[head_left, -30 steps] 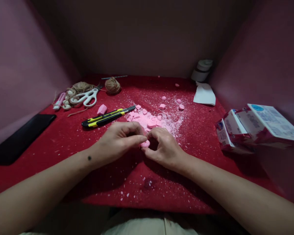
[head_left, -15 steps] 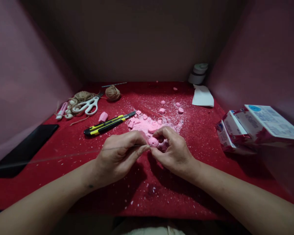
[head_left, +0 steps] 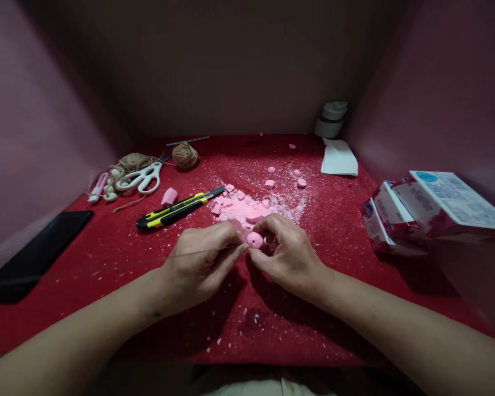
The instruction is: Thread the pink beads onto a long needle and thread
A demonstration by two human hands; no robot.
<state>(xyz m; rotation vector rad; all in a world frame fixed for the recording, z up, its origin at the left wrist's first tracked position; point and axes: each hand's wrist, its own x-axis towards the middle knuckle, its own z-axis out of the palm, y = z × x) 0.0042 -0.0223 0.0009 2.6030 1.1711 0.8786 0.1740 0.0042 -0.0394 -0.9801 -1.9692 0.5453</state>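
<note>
My right hand (head_left: 286,245) is closed, pinching a small rounded pink piece (head_left: 254,240) between thumb and fingers. A dark hole shows in the side of that piece facing me. My left hand (head_left: 206,258) is closed too, its thumb and forefinger pressed on a thin wire-like strand (head_left: 190,253) that trails off to the left. The fingertips of both hands almost meet at the pink piece. Whether the strand's end touches the hole I cannot tell. Just beyond my hands lies a heap of pink powder and chips (head_left: 241,209).
A black-and-yellow box cutter (head_left: 177,212) lies left of the heap. White scissors (head_left: 142,179), a twine ball (head_left: 185,155) and a black flat object (head_left: 41,253) are farther left. Cartons (head_left: 429,212) stand right, with white paper (head_left: 339,158) and a jar (head_left: 331,120) behind.
The pink piece has turned slightly, so its hole shows more plainly. The left hand's strand is tilted a little differently. The whole view has shifted slightly.
</note>
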